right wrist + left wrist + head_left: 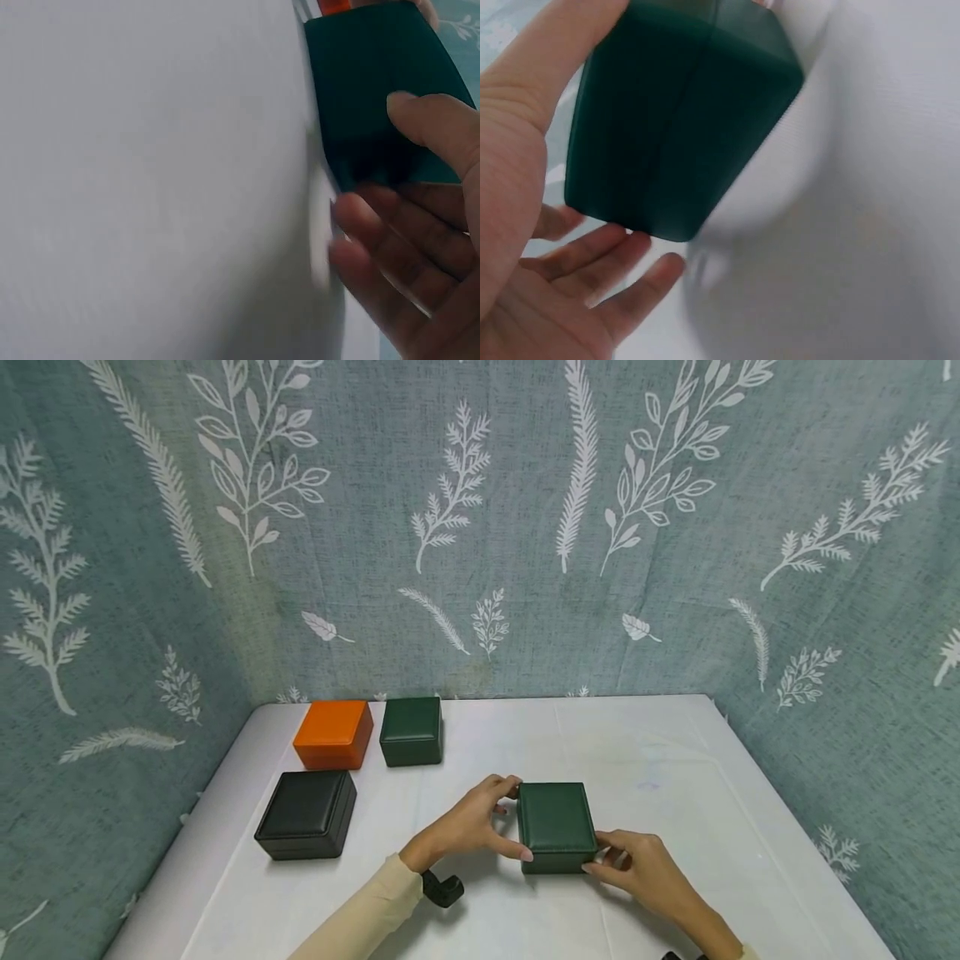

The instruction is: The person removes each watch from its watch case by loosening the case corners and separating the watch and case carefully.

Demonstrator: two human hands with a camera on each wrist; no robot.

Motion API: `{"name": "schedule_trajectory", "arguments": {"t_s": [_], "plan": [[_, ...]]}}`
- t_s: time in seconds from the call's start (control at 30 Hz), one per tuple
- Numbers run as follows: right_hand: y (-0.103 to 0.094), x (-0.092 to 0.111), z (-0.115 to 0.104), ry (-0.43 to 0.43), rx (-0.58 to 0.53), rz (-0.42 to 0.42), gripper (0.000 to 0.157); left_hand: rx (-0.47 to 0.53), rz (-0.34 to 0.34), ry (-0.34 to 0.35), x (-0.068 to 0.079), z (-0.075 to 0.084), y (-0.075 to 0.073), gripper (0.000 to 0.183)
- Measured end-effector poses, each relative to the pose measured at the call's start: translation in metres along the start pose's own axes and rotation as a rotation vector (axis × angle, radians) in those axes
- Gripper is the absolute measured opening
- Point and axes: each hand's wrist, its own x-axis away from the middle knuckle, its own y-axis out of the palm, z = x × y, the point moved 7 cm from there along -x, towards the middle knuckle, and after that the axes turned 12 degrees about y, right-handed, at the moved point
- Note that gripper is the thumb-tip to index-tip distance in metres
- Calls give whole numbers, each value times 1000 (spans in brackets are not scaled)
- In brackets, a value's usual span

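Observation:
A dark green leather-look box point(557, 818) with a lid lies in front of me, right of the table's middle in the head view. My left hand point(474, 818) grips it from the left, thumb at the near corner and fingers at the far corner. In the left wrist view the fingertips meet the end of the green box point(660, 127). My right hand point(637, 864) holds the near right corner between thumb and fingers. The right wrist view shows that thumb pressed on one side of the green box point(367, 90).
On the table's left stand an orange box point(333, 733), a second green box point(412, 731) and a black box point(306, 814). The white-covered table point(675, 777) meets a leaf-patterned teal curtain point(510, 527) at the back and on both sides.

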Motion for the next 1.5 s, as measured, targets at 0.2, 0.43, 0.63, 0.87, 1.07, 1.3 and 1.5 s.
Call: {"name": "schedule_trajectory", "arguments": {"t_s": [0.2,0.43,0.63,0.87,1.07,1.3,1.5], "plan": [[-11,-8,12,38,-90,-78,65,25,18,-16,6,-5,5,116],[-24,-21,4,-10,-206,-145,91,-61,-9,-11,8,-10,9,120],[-22,-28,0,-45,-181,-199,95,-114,-30,-16,9,-15,13,119],[-14,-33,-2,-55,-170,-239,95,-139,-35,-49,11,-15,13,120],[-8,-39,1,-13,-183,-266,96,-153,-29,-75,12,-15,14,122],[-1,-41,6,9,-143,-308,104,-173,-29,-90,14,-19,19,125],[-3,-41,6,-2,-169,-296,105,-233,-26,-64,10,-15,22,123]]}}
